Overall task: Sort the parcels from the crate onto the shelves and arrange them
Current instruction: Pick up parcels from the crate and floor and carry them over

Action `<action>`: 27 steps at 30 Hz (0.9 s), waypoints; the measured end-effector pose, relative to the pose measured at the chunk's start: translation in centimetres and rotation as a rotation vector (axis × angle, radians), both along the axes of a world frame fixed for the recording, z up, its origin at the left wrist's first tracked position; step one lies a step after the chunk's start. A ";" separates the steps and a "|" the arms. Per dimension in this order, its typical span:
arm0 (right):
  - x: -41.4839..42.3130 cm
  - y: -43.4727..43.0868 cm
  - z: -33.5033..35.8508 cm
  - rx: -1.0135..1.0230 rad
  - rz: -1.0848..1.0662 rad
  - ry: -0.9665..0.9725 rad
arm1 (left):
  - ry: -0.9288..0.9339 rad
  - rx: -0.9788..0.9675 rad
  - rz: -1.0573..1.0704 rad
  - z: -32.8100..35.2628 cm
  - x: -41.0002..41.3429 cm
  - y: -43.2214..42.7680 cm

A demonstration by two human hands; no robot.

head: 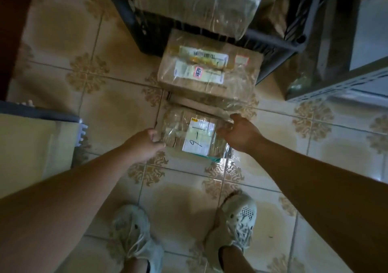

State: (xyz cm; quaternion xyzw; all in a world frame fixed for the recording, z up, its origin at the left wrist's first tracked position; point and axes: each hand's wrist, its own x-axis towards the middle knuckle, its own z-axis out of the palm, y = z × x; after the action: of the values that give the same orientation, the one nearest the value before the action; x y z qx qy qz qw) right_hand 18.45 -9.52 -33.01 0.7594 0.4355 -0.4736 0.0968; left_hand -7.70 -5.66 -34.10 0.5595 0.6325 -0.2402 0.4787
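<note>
A small flat parcel (189,134) wrapped in clear tape, with a white label marked "9-1", lies on the tiled floor. My left hand (144,144) grips its left edge. My right hand (239,132) curls over its right edge. Just beyond it sits a bigger brown cardboard parcel (210,71) with shipping labels. Behind that stands the dark plastic crate (134,23), holding a large plastic-wrapped parcel (199,6).
A grey metal shelf (344,84) edge runs along the right. A pale box or board (31,146) and a dark edge lie at the left. My two feet in light clogs (239,220) stand on the patterned tiles (117,109) below the parcel.
</note>
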 end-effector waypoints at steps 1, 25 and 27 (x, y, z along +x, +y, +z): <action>-0.4 -0.5 -2.1 0.008 -0.032 0.000 | -0.014 -0.003 0.034 -2.0 -0.1 0.2; -1.1 0.9 0.7 0.360 -0.503 0.388 | -0.345 0.147 0.515 1.2 -0.3 1.1; -1.6 1.9 1.7 0.364 -0.428 0.428 | -0.372 0.130 0.316 2.6 -0.1 2.0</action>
State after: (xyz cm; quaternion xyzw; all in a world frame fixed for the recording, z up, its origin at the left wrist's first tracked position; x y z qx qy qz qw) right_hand 16.86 -7.59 -31.28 0.7219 0.3541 -0.5460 -0.2352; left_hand -7.79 -3.61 -31.46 0.5180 0.6273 -0.0143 0.5814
